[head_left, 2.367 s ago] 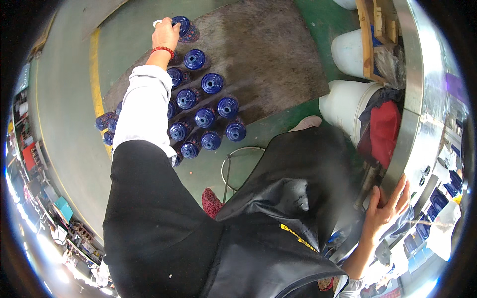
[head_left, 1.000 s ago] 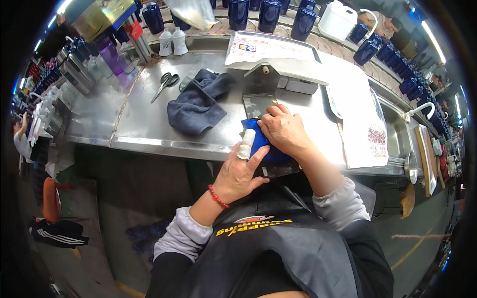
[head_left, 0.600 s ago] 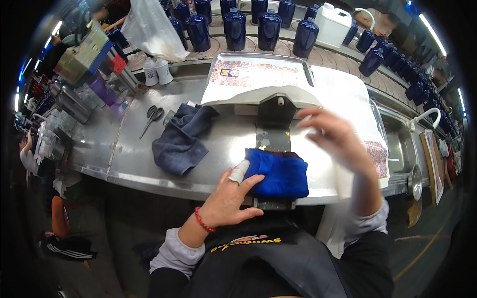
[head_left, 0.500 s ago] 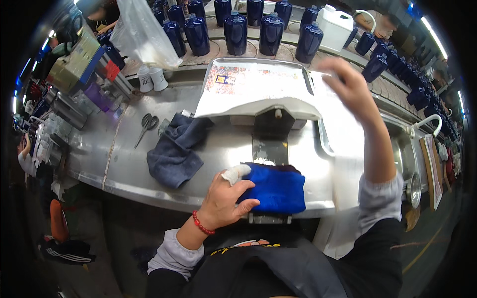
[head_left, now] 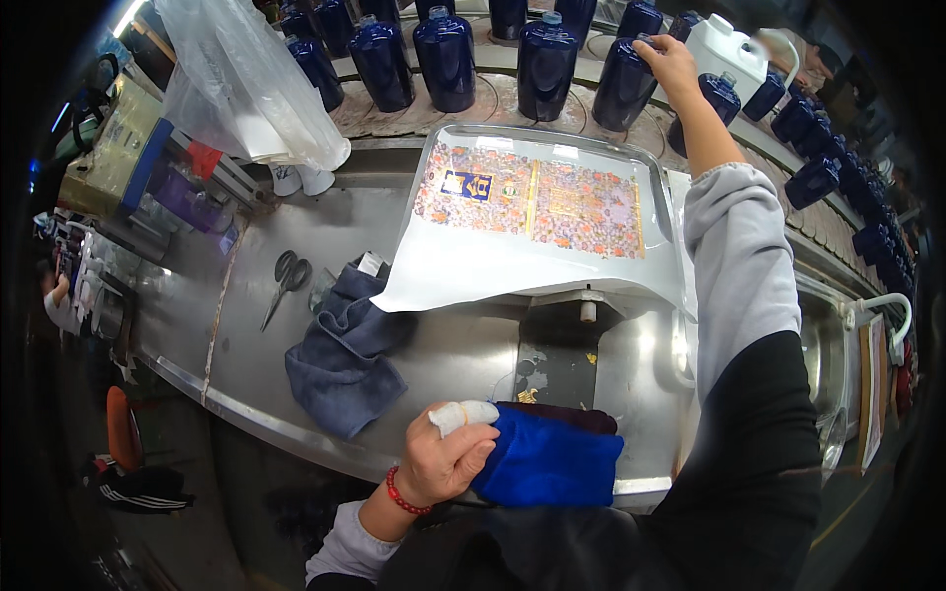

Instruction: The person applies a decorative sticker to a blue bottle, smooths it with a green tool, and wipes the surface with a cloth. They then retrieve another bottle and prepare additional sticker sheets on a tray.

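Beyond tray point(head_left: 611, 148), right hand point(head_left: 673, 69) clamped on bottle point(head_left: 625, 89), apparently not yet lifted; near side, left hand point(head_left: 445, 461) touching blue cloth point(head_left: 557, 461), grip unclear

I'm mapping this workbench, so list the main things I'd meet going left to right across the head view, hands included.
Black scissors → grey-blue cloth → left hand → bright blue cloth → right hand → metal sink.
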Motion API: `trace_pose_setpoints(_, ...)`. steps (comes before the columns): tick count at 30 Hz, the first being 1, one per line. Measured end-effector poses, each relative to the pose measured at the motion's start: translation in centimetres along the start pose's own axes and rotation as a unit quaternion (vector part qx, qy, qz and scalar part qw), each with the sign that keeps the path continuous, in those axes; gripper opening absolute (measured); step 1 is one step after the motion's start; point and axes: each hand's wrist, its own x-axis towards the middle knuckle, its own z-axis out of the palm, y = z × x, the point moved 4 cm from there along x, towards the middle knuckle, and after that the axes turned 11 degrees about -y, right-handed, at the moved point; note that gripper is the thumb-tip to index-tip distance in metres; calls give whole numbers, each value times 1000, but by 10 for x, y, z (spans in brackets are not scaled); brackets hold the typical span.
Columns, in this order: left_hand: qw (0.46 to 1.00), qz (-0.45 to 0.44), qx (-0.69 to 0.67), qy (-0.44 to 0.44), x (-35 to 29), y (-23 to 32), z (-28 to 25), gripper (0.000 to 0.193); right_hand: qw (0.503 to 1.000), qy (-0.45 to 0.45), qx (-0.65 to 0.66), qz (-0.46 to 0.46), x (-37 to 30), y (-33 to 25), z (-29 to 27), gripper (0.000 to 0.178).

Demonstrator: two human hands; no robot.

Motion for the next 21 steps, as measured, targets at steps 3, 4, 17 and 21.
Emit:
trace_pose_setpoints(3,1000,2,0,-9,5,3,0,17,996,50,-68,-1,-29,3,-27,53)
trace_pose_setpoints(4,1000,8,-9,-14,6,5,-1,17,998,47,-37,-8,-41,-2,-42,50)
trace_pose_setpoints(17,930,119,-346,-37,105,86,5,91,832,-303,455,-97,-272,-228,-221,40)
trace_pose_setpoints(21,796,-97,-579,-149,72,86,43,72,780,-276,542,147,-369,-221,-139,42)
